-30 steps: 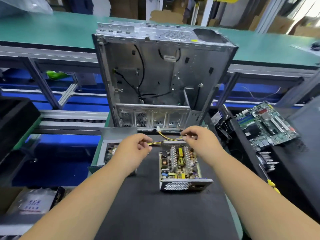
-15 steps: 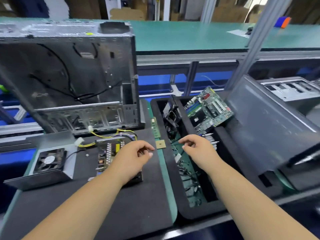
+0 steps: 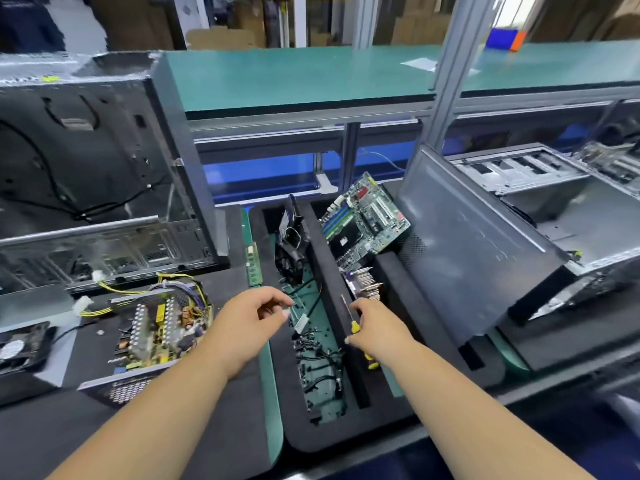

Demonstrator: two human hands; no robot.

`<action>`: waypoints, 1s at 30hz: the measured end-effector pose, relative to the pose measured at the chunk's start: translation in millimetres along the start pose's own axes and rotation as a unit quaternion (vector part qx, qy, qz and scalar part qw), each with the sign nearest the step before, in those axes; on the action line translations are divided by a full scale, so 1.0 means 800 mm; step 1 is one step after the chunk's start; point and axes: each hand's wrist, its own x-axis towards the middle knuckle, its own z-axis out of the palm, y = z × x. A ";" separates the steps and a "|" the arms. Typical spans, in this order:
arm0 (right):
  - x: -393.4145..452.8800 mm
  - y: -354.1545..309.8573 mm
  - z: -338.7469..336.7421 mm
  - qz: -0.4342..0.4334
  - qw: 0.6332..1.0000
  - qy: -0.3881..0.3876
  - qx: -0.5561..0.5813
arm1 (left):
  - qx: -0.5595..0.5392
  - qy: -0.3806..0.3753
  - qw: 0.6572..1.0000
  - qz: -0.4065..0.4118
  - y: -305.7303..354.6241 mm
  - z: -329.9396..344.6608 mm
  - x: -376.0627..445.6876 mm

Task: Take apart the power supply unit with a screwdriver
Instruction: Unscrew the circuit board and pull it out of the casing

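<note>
Legible markings: none.
The round label on the fan [image 3: 14, 349] and the white sticker on the motherboard [image 3: 365, 220] are too blurred to read.

Matt black foam tray [image 3: 346, 434]; bare perforated metal power supply unit [image 3: 121, 386]; yellow plastic-handled screwdriver [image 3: 353, 326].

- A green motherboard [image 3: 367, 216] leans in the black foam tray [image 3: 346, 441].
- An open computer case [image 3: 97, 161] stands at left.
- A memory stick [image 3: 253, 264] lies beside the tray.
</note>
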 end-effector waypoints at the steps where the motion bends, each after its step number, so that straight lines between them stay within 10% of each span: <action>1: 0.000 0.003 0.003 0.001 1.000 -0.005 0.001 | -0.006 0.000 1.000 0.000 0.002 0.003 0.000; 30: -0.002 -0.152 -0.007 -0.107 0.971 0.087 0.197 | -0.050 0.053 0.997 -0.024 -0.047 -0.092 -0.012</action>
